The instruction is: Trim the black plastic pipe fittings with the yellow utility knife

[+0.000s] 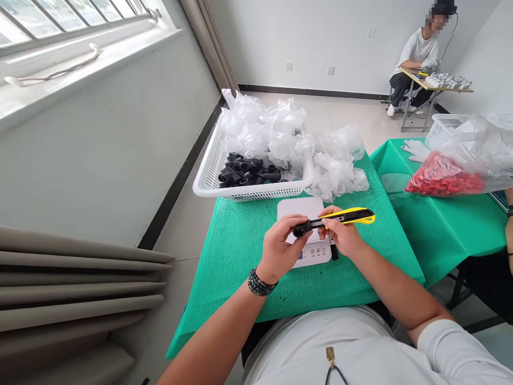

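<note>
Between the thumb and fingers of my left hand (pixel 284 247) is a black fitting (pixel 300 230) with a round opening facing me. My right hand (pixel 342 235) grips a yellow and black utility knife (pixel 355 216), its front end pointing left and meeting the fitting. Both hands are above a white digital scale (pixel 300 207), which they partly cover. A small black object (pixel 334 252) lies at the scale's right edge. Behind the scale stands a white basket (pixel 256 191) with several black fittings (pixel 244 170) and clear plastic bags (pixel 276 125).
More clear bags (pixel 340 168) lie right of the basket on the green-covered table (pixel 240 230). On the adjoining table are a bag of red parts (pixel 444 176), a white glove (pixel 416 149) and another basket (pixel 444 122). One person (pixel 419 51) sits at a far small table; another's arm shows at right.
</note>
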The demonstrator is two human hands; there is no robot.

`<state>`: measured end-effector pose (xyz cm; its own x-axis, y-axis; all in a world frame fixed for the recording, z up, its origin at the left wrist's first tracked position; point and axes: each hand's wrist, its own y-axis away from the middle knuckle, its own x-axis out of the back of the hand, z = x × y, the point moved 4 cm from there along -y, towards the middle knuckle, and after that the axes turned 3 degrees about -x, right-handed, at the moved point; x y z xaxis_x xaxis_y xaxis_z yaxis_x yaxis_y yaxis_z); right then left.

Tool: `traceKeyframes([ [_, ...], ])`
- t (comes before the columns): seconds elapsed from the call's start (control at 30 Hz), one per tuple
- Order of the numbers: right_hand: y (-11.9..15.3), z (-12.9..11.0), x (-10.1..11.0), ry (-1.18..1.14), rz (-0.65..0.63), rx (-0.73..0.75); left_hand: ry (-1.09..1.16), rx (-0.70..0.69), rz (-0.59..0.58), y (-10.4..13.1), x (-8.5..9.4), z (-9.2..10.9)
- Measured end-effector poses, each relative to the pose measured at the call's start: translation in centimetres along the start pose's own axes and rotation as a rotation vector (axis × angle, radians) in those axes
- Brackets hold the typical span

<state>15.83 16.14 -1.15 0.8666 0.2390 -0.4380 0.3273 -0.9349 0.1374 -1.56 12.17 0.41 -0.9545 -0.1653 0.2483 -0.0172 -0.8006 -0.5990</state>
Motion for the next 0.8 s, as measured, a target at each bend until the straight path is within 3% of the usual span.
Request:
traceKeyframes([
  [0.53,0.00,-0.26,-0.07,0.013,-0.004,0.004,0.130,0.220,-0.016,-0.11,-0.14,-0.05],
  [0.8,0.08,-0.43,-0.09,0.017,-0.007,0.003,0.137,0.245,-0.022,-0.05,-0.06,-0.19],
])
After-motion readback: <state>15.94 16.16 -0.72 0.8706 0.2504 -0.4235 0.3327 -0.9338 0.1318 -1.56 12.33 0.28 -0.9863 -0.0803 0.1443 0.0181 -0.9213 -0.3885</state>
